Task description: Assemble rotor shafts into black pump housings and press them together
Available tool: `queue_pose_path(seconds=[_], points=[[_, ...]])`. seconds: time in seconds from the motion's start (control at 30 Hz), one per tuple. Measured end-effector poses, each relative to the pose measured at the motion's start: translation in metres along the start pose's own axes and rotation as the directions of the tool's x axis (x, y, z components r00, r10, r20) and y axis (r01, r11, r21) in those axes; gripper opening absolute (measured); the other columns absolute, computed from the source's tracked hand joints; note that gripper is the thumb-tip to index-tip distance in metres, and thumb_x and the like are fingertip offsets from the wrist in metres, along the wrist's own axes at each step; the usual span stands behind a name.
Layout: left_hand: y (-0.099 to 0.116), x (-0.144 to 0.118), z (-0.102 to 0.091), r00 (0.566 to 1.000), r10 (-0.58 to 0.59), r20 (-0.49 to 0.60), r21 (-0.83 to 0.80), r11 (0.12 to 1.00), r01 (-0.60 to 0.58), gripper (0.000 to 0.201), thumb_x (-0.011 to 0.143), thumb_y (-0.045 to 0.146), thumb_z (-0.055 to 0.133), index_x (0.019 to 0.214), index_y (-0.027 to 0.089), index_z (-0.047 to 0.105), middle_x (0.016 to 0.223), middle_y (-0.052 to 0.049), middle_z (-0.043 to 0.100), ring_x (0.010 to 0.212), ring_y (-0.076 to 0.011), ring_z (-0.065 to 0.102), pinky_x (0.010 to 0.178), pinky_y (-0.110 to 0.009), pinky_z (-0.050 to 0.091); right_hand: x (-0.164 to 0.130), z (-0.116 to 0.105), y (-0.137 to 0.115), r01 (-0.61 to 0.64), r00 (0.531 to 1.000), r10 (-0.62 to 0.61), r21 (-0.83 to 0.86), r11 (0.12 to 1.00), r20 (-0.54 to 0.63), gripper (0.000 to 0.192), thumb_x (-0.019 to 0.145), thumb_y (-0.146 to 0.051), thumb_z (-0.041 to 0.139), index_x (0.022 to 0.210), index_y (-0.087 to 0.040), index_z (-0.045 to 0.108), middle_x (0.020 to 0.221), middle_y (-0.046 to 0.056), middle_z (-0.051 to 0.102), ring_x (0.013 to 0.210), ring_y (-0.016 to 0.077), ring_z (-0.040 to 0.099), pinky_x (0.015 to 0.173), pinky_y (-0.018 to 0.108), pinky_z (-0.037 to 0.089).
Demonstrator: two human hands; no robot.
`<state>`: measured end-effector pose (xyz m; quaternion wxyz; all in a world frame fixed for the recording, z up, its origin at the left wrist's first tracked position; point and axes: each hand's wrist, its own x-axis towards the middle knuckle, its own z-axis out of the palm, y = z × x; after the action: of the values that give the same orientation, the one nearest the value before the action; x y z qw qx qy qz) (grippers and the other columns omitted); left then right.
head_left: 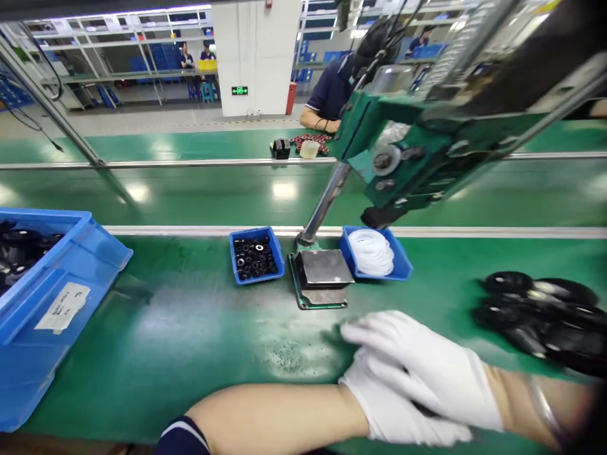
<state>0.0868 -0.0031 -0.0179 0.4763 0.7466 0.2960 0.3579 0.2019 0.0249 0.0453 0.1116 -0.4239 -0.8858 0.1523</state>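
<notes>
Head view shows your gloved right hand (422, 373) lying across your left hand (403, 417) near the surface's front edge, fingers flat, holding nothing. Nearest, the black discs (540, 316) look stiff and light; grip their rims.

Both gloved hands rest together on the green table (190, 328) near its front edge, the right hand (422, 366) laid over the left hand (403, 414). Behind them stands a hand press (322, 278) between a small blue bin of black rings (257, 255) and a bin of white rings (374, 253). Black round parts (540, 316) lie toward the right edge.
</notes>
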Motion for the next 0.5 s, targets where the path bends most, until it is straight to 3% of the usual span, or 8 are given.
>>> queue_pose_path(seconds=[0.07,0.13,0.2,0.27,0.33,0.43,0.47,0.5], points=[[0.009,0.003,-0.005,1.0,0.017,0.018,-0.074,0.997,-0.016,0.063,0.067,0.032,0.075,0.127,0.024,0.059,0.128,-0.005,0.062,0.117,-0.0334,0.058,0.104,-0.049,0.049,0.002,-0.007,0.002,-0.208,0.977,0.213,0.157,0.965,-0.011,0.047,0.096,-0.05,0.045,0.132,-0.023,0.06,0.122,0.012,0.066,0.111,0.0312,0.062,0.098,0.053,0.05],[0.017,0.003,-0.007,0.997,-0.07,-0.033,-0.17,0.983,0.064,0.062,0.066,0.033,0.077,0.124,0.019,0.057,0.117,-0.008,0.066,0.105,-0.0291,0.065,0.095,-0.043,0.055,-0.009,-0.008,0.004,-0.342,0.911,0.408,0.428,0.836,-0.069,0.053,0.099,-0.053,0.037,0.137,-0.02,0.054,0.128,0.013,0.063,0.119,0.0302,0.059,0.107,0.052,0.044],[0.019,-0.001,-0.006,0.981,-0.17,-0.094,-0.232,0.962,0.144,0.072,0.062,0.027,0.079,0.128,0.017,0.05,0.119,-0.01,0.064,0.107,-0.0282,0.064,0.097,-0.042,0.054,-0.033,-0.002,0.004,-0.338,0.834,0.54,0.67,0.661,-0.112,0.055,0.101,-0.054,0.03,0.137,-0.02,0.053,0.127,0.012,0.064,0.12,0.028,0.059,0.109,0.048,0.043],[0.015,-0.005,-0.004,0.973,-0.201,-0.109,-0.23,0.958,0.172,0.076,0.063,0.026,0.078,0.131,0.016,0.044,0.125,-0.012,0.06,0.115,-0.0287,0.06,0.103,-0.044,0.049,-0.064,0.006,0.002,-0.292,0.754,0.63,0.765,0.574,-0.185,0.053,0.1,-0.056,0.033,0.132,-0.022,0.058,0.128,0.01,0.064,0.122,0.0278,0.058,0.11,0.048,0.042],[0.01,-0.009,-0.001,0.971,-0.212,-0.109,-0.177,0.966,0.191,0.078,0.067,0.03,0.076,0.133,0.015,0.039,0.13,-0.014,0.056,0.121,-0.0297,0.056,0.107,-0.048,0.044,-0.094,0.012,0.0,-0.259,0.657,0.688,0.765,0.589,-0.307,0.048,0.098,-0.057,0.041,0.117,-0.024,0.068,0.121,0.009,0.067,0.12,0.0296,0.058,0.11,0.049,0.041],[0.005,-0.012,0.001,0.973,-0.207,-0.101,-0.091,0.976,0.198,0.078,0.072,0.033,0.071,0.136,0.014,0.033,0.133,-0.017,0.053,0.124,-0.0301,0.053,0.11,-0.05,0.041,-0.115,0.014,-0.001,-0.21,0.466,0.751,0.766,0.608,-0.468,0.052,0.099,-0.058,0.036,0.095,-0.022,0.073,0.082,0.009,0.073,0.091,0.0294,0.069,0.099,0.051,0.05],[0.004,-0.012,0.002,0.975,-0.202,-0.097,-0.071,0.978,0.196,0.077,0.073,0.034,0.07,0.137,0.014,0.031,0.134,-0.017,0.052,0.125,-0.0299,0.053,0.11,-0.05,0.041,-0.113,0.013,0.0,-0.186,0.417,0.764,0.777,0.601,-0.491,0.054,0.1,-0.057,0.033,0.096,-0.021,0.072,0.071,0.008,0.07,0.08,0.0276,0.069,0.093,0.049,0.053],[0.004,-0.012,0.002,0.975,-0.199,-0.095,-0.055,0.979,0.194,0.077,0.074,0.034,0.069,0.137,0.014,0.031,0.134,-0.016,0.052,0.125,-0.0298,0.053,0.11,-0.05,0.041,-0.108,0.013,0.001,-0.165,0.396,0.77,0.787,0.595,-0.5,0.053,0.101,-0.056,0.032,0.102,-0.021,0.071,0.068,0.006,0.068,0.075,0.0262,0.069,0.089,0.048,0.055]])
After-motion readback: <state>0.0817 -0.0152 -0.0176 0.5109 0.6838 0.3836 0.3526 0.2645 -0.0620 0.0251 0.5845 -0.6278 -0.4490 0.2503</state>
